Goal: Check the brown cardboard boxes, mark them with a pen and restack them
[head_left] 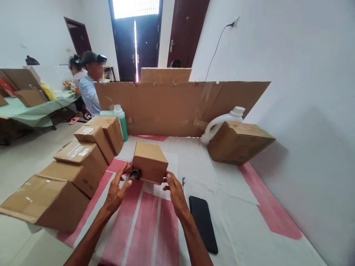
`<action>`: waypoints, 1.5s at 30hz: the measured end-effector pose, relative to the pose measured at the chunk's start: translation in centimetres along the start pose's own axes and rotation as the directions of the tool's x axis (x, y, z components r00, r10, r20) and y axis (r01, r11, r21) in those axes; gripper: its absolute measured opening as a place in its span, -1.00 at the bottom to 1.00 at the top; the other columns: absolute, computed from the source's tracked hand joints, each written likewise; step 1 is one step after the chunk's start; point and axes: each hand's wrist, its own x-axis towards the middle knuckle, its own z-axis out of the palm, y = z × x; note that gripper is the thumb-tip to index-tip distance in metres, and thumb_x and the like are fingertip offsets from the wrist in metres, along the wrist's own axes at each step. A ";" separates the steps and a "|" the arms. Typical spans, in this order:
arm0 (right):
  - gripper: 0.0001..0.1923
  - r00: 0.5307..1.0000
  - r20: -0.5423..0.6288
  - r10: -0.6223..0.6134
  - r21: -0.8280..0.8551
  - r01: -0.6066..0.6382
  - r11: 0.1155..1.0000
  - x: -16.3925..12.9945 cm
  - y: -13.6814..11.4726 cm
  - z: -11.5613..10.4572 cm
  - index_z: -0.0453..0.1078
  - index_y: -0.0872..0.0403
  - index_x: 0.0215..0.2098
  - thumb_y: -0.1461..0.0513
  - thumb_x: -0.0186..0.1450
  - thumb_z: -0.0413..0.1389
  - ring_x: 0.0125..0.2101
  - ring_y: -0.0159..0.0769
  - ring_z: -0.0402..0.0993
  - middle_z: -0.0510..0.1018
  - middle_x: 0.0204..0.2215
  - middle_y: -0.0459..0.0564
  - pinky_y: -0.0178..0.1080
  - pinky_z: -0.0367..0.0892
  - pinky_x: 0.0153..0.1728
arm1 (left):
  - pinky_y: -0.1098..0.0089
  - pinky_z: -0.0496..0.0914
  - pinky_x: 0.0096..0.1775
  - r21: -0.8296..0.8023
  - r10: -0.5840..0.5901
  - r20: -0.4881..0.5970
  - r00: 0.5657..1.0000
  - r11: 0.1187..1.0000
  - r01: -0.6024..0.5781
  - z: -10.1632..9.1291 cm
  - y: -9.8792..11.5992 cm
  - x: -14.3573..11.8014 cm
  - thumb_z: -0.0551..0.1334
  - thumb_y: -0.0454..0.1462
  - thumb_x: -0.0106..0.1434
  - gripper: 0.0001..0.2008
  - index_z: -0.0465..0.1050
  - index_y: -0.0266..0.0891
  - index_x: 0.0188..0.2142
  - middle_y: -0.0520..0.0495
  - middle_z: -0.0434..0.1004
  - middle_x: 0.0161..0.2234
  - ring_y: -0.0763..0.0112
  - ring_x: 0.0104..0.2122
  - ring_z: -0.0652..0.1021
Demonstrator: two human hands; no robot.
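A small cardboard box (pixel 151 166) is tilted between my two hands over the middle of the table. My left hand (pixel 116 188) grips it at its left side, thumb and fingers bent around the lower left corner. At that corner sits a small dark, shiny thing (pixel 135 174), too unclear to name. On the opposite side, my right hand (pixel 174 188) holds the box's lower right edge with curled fingers; some fingertips are hidden behind it. A pen (pixel 183 181) lies just beyond my right wrist, and a black phone (pixel 203 223) rests beside my right forearm.
Several cardboard boxes (pixel 77 155) line the left table edge, beside a bottle of green liquid (pixel 122 123). A cardboard panel (pixel 166 109) stands across the back. At right are a white jug (pixel 222 123) and a larger box (pixel 241 142) near the wall. Other people sit beyond.
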 end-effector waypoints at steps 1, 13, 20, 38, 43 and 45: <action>-0.36 1.000 -0.008 -0.002 0.000 0.002 1.000 0.2 -0.2 0.1 0.41 0.01 0.20 -0.22 0.39 -0.02 -0.10 -0.14 0.50 0.55 0.01 0.10 -0.21 0.42 -0.27 | 0.02 0.27 0.14 -0.006 0.025 -0.015 1.000 1.000 -0.025 0.1 0.1 0.3 0.18 -0.10 0.33 -0.39 0.27 -0.12 0.35 -0.26 0.43 0.26 -0.01 0.24 0.41; -0.25 1.000 0.000 0.021 0.099 -0.021 0.995 2.9 -1.4 0.0 0.16 -0.04 0.34 -0.22 0.34 0.10 -0.30 -0.23 0.58 0.56 -0.21 -0.06 -0.16 0.55 -0.27 | -0.04 0.22 0.33 -0.337 0.109 -0.090 0.990 0.932 -0.133 3.4 -1.0 3.6 0.29 -0.12 0.33 -0.21 -0.03 -0.11 0.44 -0.30 0.04 0.44 0.00 0.40 0.19; -0.33 0.995 -0.009 0.100 0.245 -0.095 0.965 0.4 -0.9 0.4 0.20 0.03 0.17 -0.17 0.30 0.21 -0.32 -0.14 0.65 0.61 -0.08 0.08 -0.03 0.56 -0.20 | -0.01 0.42 0.18 -0.153 0.279 -0.137 0.950 0.942 -0.299 5.9 2.4 5.9 0.38 -0.17 0.25 -0.41 0.29 -0.09 0.24 -0.26 0.02 0.41 -0.04 0.31 0.33; -0.29 0.995 -0.071 -0.063 -0.112 0.055 0.992 0.9 -2.4 -1.0 0.39 0.08 0.18 -0.24 0.32 0.06 0.10 0.01 0.47 0.53 0.13 0.20 -0.01 0.37 0.11 | 0.07 0.30 0.23 -0.318 0.112 0.020 0.994 0.943 -0.100 5.9 2.8 7.9 0.26 -0.03 0.34 -0.40 0.18 -0.07 0.29 -0.19 0.34 0.24 0.07 0.22 0.42; -0.53 0.974 -0.183 -0.131 -0.174 0.099 0.980 -4.4 -2.7 2.2 0.40 0.02 0.13 -0.09 0.45 0.01 -0.05 -0.11 0.50 0.58 -0.02 0.08 -0.13 0.40 0.00 | 0.16 0.41 0.14 -0.308 0.036 0.078 0.996 0.951 -0.011 5.5 5.2 4.5 0.29 0.01 0.30 -0.30 0.15 -0.05 0.35 -0.16 0.38 0.21 0.09 0.14 0.49; -0.53 0.983 -0.143 -0.113 -0.146 0.092 0.985 -6.3 -2.6 1.6 0.39 -0.03 0.17 -0.09 0.46 0.01 -0.06 -0.12 0.51 0.58 -0.02 0.06 -0.17 0.43 -0.09 | 0.16 0.46 0.09 -0.289 0.013 0.150 0.989 0.957 0.031 4.9 5.9 3.6 0.36 0.00 0.24 -0.21 0.11 -0.03 0.37 -0.17 0.40 0.20 0.07 0.11 0.52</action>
